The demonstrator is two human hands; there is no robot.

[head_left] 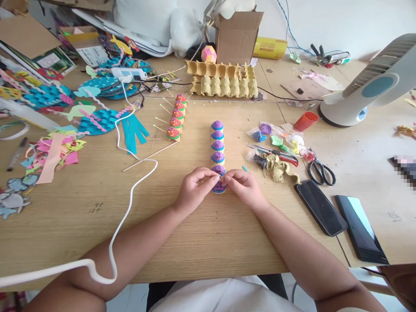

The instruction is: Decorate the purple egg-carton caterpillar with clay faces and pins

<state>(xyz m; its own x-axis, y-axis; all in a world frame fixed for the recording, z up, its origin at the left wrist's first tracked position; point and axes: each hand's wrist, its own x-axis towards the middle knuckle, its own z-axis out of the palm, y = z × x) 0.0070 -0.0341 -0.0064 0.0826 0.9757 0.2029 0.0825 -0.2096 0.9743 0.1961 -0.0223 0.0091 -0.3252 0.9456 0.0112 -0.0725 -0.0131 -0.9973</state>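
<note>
A row of egg-carton cups (217,145), coated in purple and blue clay, runs away from me along the table. Small dark face marks show on the nearer cups. My left hand (197,187) and my right hand (242,185) meet over the near end of the row, thumbs and forefingers pinched together. Whatever is between the fingertips is too small to make out. Left of this row stands a second row of cups (176,121) in red and green clay, with thin pale-tipped sticks poking out at its side.
Bagged coloured clay (276,139), a utility knife (286,157), black scissors (321,172) and two phones (321,208) lie to the right. A white cable (131,195) crosses the left side. Egg cartons (224,86) and a white fan (360,91) stand farther back. Paper crafts (100,121) cover the far left.
</note>
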